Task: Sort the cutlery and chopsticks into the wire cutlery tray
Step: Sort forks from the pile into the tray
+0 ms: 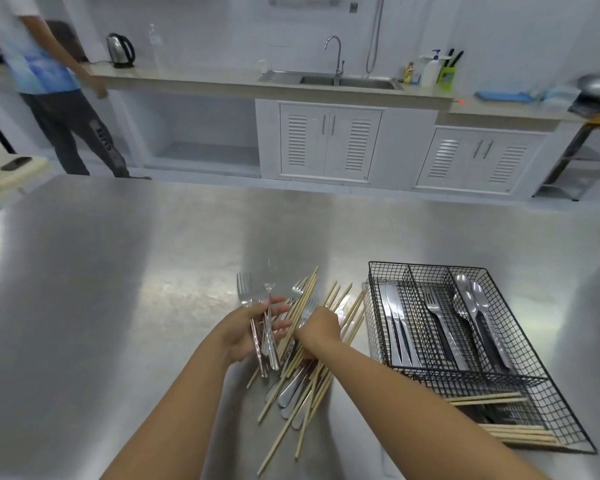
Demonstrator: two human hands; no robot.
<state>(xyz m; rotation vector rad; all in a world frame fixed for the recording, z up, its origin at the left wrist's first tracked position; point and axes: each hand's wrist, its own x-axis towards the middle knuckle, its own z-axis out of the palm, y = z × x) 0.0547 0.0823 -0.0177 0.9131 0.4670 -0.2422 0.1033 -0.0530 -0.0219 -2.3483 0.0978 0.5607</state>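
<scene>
A mixed pile of wooden chopsticks (305, 389) and steel cutlery (293, 393) lies on the steel table in front of me. My left hand (246, 332) is shut on a bunch of forks (257, 303), tines pointing away from me. My right hand (321, 329) rests in the pile with its fingers closed on a fork handle. To the right stands the black wire cutlery tray (388, 270). It holds knives (394, 323) in its left slot, a fork (437, 318) in the middle slot, spoons (475, 306) in the right slot and chopsticks (515, 434) across the near compartment.
The steel table (118, 306) stretches wide to the left and behind the pile. A person (49, 84) walks at the far left by the counter with a kettle (120, 50). A sink (347, 81) and white cabinets line the back wall.
</scene>
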